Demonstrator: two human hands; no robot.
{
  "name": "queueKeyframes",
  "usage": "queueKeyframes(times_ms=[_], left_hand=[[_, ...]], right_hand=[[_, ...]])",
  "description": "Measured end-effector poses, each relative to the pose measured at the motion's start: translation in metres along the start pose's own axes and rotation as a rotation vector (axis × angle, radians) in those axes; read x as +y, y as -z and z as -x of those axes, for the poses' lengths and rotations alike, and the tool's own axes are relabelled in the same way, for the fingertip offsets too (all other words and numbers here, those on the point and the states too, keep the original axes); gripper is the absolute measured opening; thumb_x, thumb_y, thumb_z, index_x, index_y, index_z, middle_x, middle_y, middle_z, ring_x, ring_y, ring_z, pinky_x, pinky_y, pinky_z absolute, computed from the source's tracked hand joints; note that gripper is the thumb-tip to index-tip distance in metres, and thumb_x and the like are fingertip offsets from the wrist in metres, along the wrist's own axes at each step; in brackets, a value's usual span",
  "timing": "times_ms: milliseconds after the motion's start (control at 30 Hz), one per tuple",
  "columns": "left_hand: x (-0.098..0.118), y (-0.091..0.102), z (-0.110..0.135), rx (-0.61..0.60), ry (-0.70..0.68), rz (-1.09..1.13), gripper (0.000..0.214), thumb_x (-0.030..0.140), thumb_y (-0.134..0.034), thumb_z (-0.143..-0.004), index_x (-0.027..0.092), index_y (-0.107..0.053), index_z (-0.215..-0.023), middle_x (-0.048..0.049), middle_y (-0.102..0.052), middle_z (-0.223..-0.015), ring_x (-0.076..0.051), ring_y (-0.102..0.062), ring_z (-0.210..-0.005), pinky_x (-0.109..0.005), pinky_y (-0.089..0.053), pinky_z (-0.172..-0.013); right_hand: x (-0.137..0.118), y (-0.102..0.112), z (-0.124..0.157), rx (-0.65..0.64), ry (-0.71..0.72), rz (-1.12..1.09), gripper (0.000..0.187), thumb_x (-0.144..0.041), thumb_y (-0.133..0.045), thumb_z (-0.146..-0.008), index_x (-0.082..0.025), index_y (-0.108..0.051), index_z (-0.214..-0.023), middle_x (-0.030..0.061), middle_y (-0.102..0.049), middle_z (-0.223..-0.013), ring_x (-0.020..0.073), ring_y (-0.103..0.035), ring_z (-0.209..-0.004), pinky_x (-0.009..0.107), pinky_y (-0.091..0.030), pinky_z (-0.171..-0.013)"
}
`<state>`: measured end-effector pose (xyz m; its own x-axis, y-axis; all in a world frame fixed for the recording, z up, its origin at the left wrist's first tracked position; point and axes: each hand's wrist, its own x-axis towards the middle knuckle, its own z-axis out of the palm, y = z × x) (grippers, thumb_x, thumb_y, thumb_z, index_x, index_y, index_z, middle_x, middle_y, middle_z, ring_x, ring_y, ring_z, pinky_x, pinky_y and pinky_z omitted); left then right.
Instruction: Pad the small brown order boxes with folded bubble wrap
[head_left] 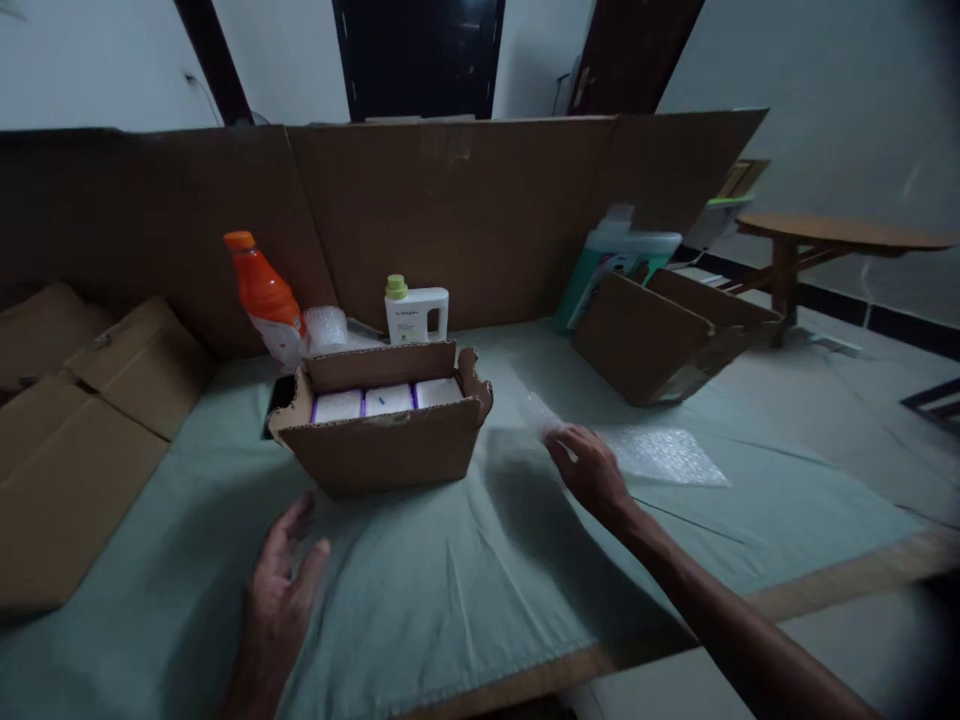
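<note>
A small cardboard box [386, 455] stands upright with its top open, and three white packs with purple edges [388, 400] sit side by side in it. My left hand [281, 590] is in front of the box's left side, fingers apart, holding nothing. To the right of the box, my right hand [589, 465] pinches the edge of a sheet of bubble wrap [671, 457]. One end of the sheet is raised at the fingertips while the rest lies flat on the green cloth [450, 620].
Behind the box stand an orange-capped bottle [266, 295], a bubble wrap roll [326, 327] and a white jug with a green cap [416, 315]. A tilted cardboard box [645, 340] and a teal container [592, 265] are at right. Large cardboard flaps [90, 470] fill the left.
</note>
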<state>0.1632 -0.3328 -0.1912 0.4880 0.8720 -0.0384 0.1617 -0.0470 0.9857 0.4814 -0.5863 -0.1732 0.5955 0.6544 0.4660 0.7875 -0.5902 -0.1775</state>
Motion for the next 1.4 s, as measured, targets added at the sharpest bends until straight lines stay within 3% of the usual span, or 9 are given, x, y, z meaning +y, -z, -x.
queueKeyframes(times_ms=[133, 267, 467, 667, 833, 933, 1133, 1233, 1400], left_hand=[[0.013, -0.009, 0.046, -0.281, 0.089, 0.126, 0.066, 0.053, -0.068, -0.079, 0.016, -0.054, -0.132, -0.0179, -0.060, -0.136, -0.032, -0.061, -0.121, -0.044, -0.050, -0.101], [0.023, -0.022, 0.066, -0.552, 0.175, 0.072, 0.084, 0.056, -0.065, -0.080, 0.013, -0.038, -0.146, -0.0225, -0.057, -0.136, -0.030, -0.064, -0.113, -0.042, -0.055, -0.091], [0.028, -0.010, 0.053, -0.351, 0.035, -0.334, 0.086, 0.047, -0.064, -0.080, 0.010, -0.033, -0.151, -0.0216, -0.058, -0.137, -0.033, -0.058, -0.124, -0.046, -0.046, -0.102], [0.012, 0.006, 0.038, -0.242, -0.029, -0.617, 0.060, 0.025, -0.049, -0.084, 0.010, -0.048, -0.142, -0.0166, -0.071, -0.115, -0.027, -0.068, -0.097, -0.040, -0.051, -0.089], [0.006, 0.012, 0.030, -0.265, -0.072, -0.758, 0.049, 0.027, -0.047, -0.084, 0.013, -0.059, -0.130, -0.0149, -0.072, -0.114, -0.027, -0.068, -0.094, -0.038, -0.050, -0.086], [0.005, 0.013, 0.028, -0.286, -0.085, -0.782, 0.043, 0.025, -0.045, -0.084, 0.017, -0.063, -0.123, -0.0106, -0.074, -0.107, -0.024, -0.068, -0.089, -0.035, -0.049, -0.083], [0.008, 0.012, 0.027, -0.308, -0.018, -0.807, 0.047, 0.029, -0.050, -0.083, 0.015, -0.062, -0.126, -0.0072, -0.073, -0.092, -0.022, -0.065, -0.076, -0.032, -0.049, -0.074], [0.007, 0.014, 0.027, -0.304, -0.016, -0.780, 0.048, 0.032, -0.055, -0.082, 0.018, -0.062, -0.127, -0.0058, -0.073, -0.093, -0.023, -0.066, -0.082, -0.032, -0.050, -0.077], [0.002, 0.022, 0.030, -0.287, -0.094, -0.713, 0.050, 0.032, -0.054, -0.083, 0.016, -0.059, -0.129, -0.0011, -0.067, -0.078, -0.018, -0.061, -0.068, -0.029, -0.049, -0.067]], right_hand=[[-0.054, 0.024, 0.067, 0.137, 0.244, -0.161, 0.020, -0.014, -0.049, -0.094, -0.020, -0.068, -0.092, 0.0099, -0.073, -0.102, 0.0219, -0.065, -0.090, 0.033, -0.046, -0.077], [-0.137, 0.015, 0.094, -0.033, 0.429, -0.287, 0.022, -0.009, -0.048, -0.093, -0.019, -0.067, -0.087, 0.0121, -0.070, -0.118, 0.0226, -0.063, -0.097, 0.037, -0.046, -0.080], [-0.212, -0.004, 0.096, -0.383, 0.610, -0.379, 0.041, -0.024, -0.058, -0.092, -0.019, -0.057, -0.133, 0.0157, -0.053, -0.146, 0.0299, -0.052, -0.124, 0.045, -0.042, -0.093], [-0.224, -0.006, 0.086, -0.423, 0.556, -0.476, 0.037, -0.021, -0.052, -0.094, -0.022, -0.061, -0.130, 0.0106, -0.060, -0.140, 0.0253, -0.055, -0.120, 0.043, -0.042, -0.096], [-0.202, -0.017, 0.078, -0.404, 0.554, -0.307, 0.038, -0.024, -0.048, -0.098, -0.017, -0.059, -0.133, 0.0125, -0.056, -0.144, 0.0271, -0.052, -0.129, 0.043, -0.043, -0.101], [-0.143, -0.010, 0.094, -0.363, 0.482, -0.177, 0.039, -0.027, -0.045, -0.100, -0.020, -0.057, -0.137, 0.0105, -0.055, -0.147, 0.0262, -0.048, -0.135, 0.043, -0.041, -0.105], [-0.008, 0.040, 0.131, -0.215, -0.099, 0.161, 0.036, -0.040, -0.041, -0.100, -0.025, -0.066, -0.121, 0.0101, -0.067, -0.129, 0.0304, -0.062, -0.116, 0.046, -0.046, -0.088], [0.000, 0.048, 0.128, -0.215, -0.197, 0.196, 0.036, -0.042, -0.043, -0.097, -0.023, -0.069, -0.113, 0.0104, -0.072, -0.119, 0.0300, -0.065, -0.106, 0.044, -0.046, -0.084], [-0.030, 0.021, 0.100, -0.188, -0.256, 0.168, 0.036, -0.046, -0.050, -0.090, -0.019, -0.070, -0.102, 0.0120, -0.071, -0.118, 0.0317, -0.062, -0.102, 0.047, -0.045, -0.084]])
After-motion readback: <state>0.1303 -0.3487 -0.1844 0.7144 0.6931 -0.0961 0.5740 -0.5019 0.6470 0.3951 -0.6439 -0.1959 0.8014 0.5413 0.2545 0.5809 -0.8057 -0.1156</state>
